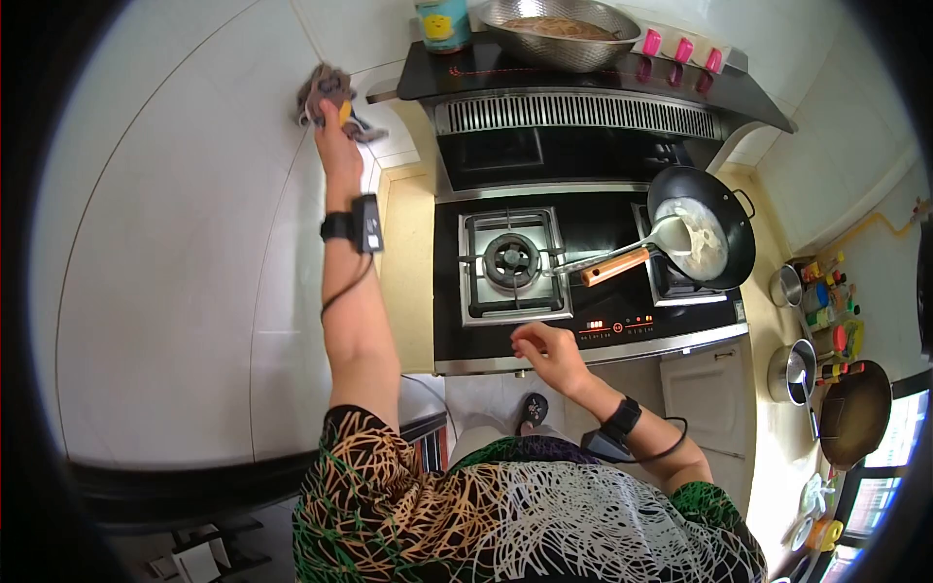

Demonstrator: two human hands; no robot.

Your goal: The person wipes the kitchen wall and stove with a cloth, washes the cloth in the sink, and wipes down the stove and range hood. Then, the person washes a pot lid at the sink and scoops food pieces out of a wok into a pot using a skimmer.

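My left hand [339, 136] is stretched far up to the left and closed on a crumpled grey-brown cloth [326, 89], which lies against the pale tiled wall [194, 214]. A small yellow patch shows beside the fingers. Over the front edge of the gas stove [598, 209], my right hand [552, 358] hovers with loosely curled fingers and nothing visible in it. Its nearest things are the control panel and the left burner [511, 258].
A black wok [734, 228] with whitish liquid sits on the right burner; a wooden-handled ladle [614, 266] rests across it. A metal colander [559, 49] and a blue tin [444, 24] stand on the range hood. Pots and a brown pan [855, 416] line the right counter.
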